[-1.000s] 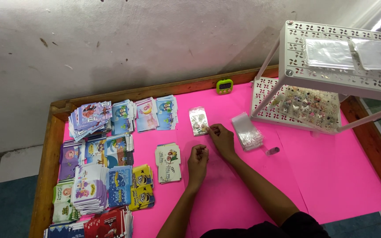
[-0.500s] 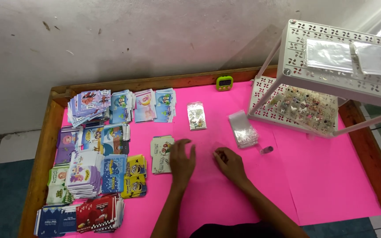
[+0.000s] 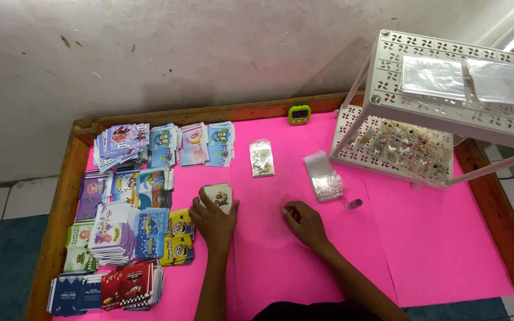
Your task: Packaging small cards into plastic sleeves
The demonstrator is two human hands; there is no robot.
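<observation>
Our left hand (image 3: 212, 220) lies over the small stack of cream cartoon-printed paper cards (image 3: 218, 195), fingers curled round its near edge and thumb at its side, so the grip is closed on the stack, pressing it flat to the table, seemingly to square it or lift off the top card. We take that stack as our landmark. Just right of it, our right hand (image 3: 303, 221) rests on the bare pink sheet that covers the table (image 3: 447, 238), fingertips pinched together; whether they hold anything we cannot tell, since nothing shows between them.

Beyond the stack, toward the wall, lies a small clear plastic packet with tiny pieces inside (image 3: 262, 157), apart from both hands. Further right of the stack sits a loose pile of empty clear plastic sleeves (image 3: 323, 176), with a small dark vial (image 3: 353, 204) beside it, both near the right hand. Left of the stack, many more piles of colourful printed cards (image 3: 129, 214) are laid in sorted rows, one design to a pile. Far right stands a white perforated plastic shelf rack (image 3: 447, 101), its lower tier carrying small trinkets, and a green digital timer (image 3: 299, 114) sits by the table's wooden rim.
</observation>
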